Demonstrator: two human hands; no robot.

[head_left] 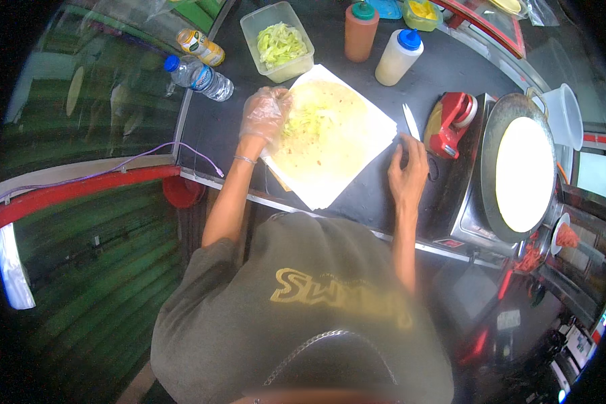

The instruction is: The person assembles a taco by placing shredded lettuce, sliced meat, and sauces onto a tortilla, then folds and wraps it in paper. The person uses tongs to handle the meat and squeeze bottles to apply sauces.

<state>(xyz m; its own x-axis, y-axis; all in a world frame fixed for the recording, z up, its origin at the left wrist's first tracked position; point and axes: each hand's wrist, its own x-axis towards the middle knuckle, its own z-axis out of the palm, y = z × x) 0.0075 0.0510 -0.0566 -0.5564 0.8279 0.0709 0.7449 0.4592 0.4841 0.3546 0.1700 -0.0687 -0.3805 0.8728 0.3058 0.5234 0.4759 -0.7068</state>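
Note:
My left hand point(266, 113), in a clear plastic glove, is closed at the left edge of a round flatbread point(343, 145); whatever its fingers hold is hidden. Pale green shredded lettuce point(310, 124) lies on the flatbread beside those fingers. Under the bread is a stack of white square paper point(382, 131). Bare and loosely bent, my right hand point(409, 168) rests on the dark counter, thumb and fingers apart. A knife point(411, 121) lies just beyond its fingertips, blade pointing away; its handle end is covered by the hand.
A tub point(251, 28) of lettuce, a water bottle point(205, 79), an orange-red sauce bottle point(361, 37) and a blue-capped squeeze bottle point(398, 59) stand behind. To the right are a red tape dispenser point(444, 135) and a stove bearing a round pan point(493, 161) with a pale disc.

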